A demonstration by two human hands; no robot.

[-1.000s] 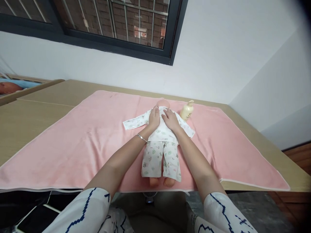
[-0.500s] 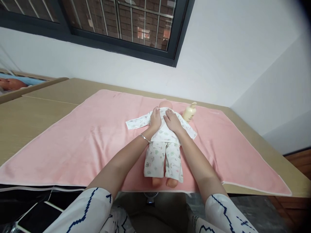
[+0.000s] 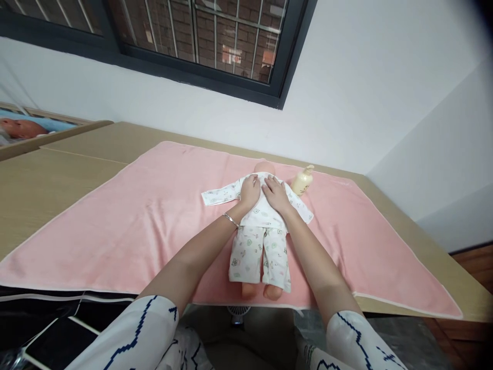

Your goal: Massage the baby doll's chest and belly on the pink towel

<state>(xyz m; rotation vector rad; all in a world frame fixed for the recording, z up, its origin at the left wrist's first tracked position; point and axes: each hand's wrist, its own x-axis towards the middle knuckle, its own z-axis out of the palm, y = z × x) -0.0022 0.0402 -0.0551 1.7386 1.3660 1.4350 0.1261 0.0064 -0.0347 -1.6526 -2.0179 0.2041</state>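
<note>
A baby doll (image 3: 264, 218) in a white printed top and matching trousers lies face down, its head at the far end and its bare feet toward me. My left hand (image 3: 250, 191) rests on the left side of its upper back, fingers extended and partly curved. On the right side of the back lies my right hand (image 3: 275, 192), flat with its fingers stretched out. Both hands touch the cloth of the top and hold nothing. The doll's sleeves spread out to either side.
Beneath the doll a pink blanket (image 3: 127, 226) covers much of the wooden table (image 3: 80, 162). A cream pump bottle (image 3: 302, 181) stands right of the doll's head. Another doll (image 3: 23, 128) lies in a wooden-edged tray at far left. A wall and window (image 3: 215, 41) are behind.
My left hand has turned slightly inward, its fingers now angled toward the middle of the doll's back. My right hand stays nearly in place, and the view has shifted slightly.
</note>
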